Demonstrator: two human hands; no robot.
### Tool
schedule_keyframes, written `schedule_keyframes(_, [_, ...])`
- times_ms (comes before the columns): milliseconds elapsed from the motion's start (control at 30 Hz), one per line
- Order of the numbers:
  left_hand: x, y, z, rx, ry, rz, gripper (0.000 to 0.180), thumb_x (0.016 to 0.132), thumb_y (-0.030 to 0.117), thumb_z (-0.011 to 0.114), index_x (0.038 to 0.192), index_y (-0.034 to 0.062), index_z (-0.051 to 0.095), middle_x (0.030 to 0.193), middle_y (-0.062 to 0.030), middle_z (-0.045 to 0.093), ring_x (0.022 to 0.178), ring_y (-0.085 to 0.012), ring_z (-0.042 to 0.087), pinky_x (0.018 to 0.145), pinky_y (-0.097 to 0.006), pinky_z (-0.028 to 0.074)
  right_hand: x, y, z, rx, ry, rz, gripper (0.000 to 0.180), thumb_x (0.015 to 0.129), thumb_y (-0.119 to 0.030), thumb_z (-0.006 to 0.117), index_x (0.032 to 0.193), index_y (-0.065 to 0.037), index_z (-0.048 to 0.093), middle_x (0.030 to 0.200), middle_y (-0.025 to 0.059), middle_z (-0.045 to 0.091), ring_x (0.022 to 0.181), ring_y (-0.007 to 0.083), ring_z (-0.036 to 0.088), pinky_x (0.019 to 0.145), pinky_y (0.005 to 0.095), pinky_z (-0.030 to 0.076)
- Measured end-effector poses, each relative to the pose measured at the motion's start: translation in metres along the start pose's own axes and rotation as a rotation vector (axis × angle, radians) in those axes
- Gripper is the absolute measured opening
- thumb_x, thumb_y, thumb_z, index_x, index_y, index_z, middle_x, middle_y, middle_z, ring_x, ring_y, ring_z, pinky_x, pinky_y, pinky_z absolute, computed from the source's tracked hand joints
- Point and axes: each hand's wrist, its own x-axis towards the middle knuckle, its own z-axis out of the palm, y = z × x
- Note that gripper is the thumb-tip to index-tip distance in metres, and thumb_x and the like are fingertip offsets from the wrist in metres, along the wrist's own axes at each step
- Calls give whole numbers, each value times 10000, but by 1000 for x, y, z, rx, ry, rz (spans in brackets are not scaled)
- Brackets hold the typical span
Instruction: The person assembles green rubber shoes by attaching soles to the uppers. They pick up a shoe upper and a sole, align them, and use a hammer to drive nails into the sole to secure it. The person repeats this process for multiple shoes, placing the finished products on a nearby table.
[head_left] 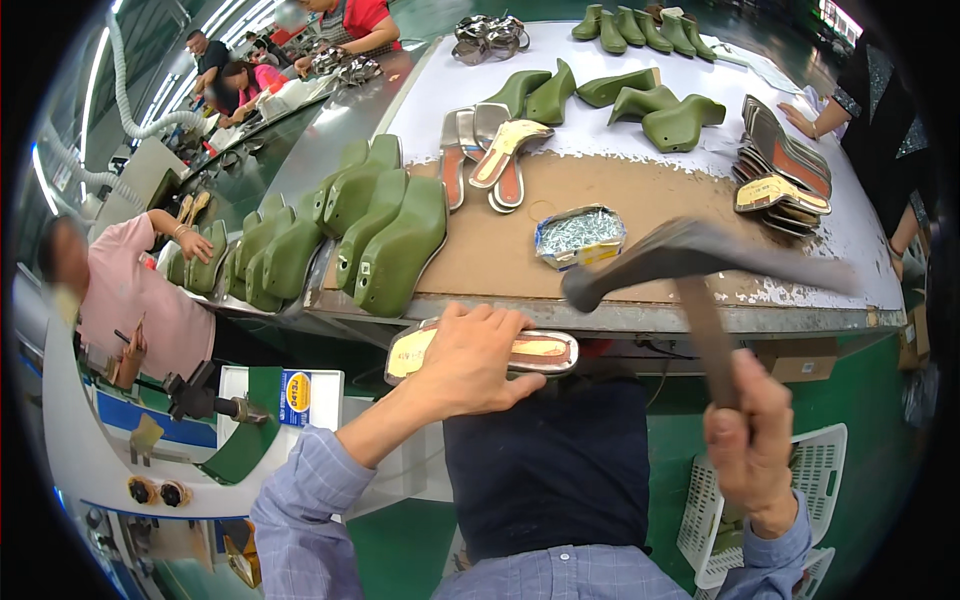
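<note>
My left hand (462, 362) is closed over a shoe insole (545, 350), which lies sole side up above my lap with cream and brown patches showing. Whatever is beneath the insole is mostly hidden. In my right hand (750, 440) is the wooden handle of a hammer (690, 250). Its dark head is raised to the right of the insole, apart from it and slightly blurred. Beyond the hammer, a small open box (580, 238) of silvery nails sits near the table's front edge.
Green shoe lasts (395, 250) stand in rows at the table's left, with others (683, 125) at the back. Insoles are stacked (785, 165) on the right and piled (490, 150) mid-table. A co-worker in pink (150, 290) is at left; another person's hand (800, 120) rests far right. A white basket (825, 480) stands lower right.
</note>
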Motion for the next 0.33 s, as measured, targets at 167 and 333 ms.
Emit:
schedule_keyframes(167, [6, 7, 2, 248, -126, 27, 619, 671, 447, 859, 1062, 42, 601, 938, -101, 623, 938, -283, 609, 835, -427, 425, 2, 6, 17, -25, -120, 44, 486, 951, -33, 660, 1419, -18, 532, 1077, 236, 686, 836, 309, 717, 749, 390, 573])
schedule_keyframes(333, [2, 2, 5, 237, -103, 30, 606, 663, 427, 864, 1050, 55, 582, 933, -86, 604, 921, -277, 604, 824, -426, 424, 21, -4, 17, -112, -235, 149, 500, 933, -9, 673, 1417, -70, 562, 1193, 235, 690, 1026, 324, 725, 861, 409, 589])
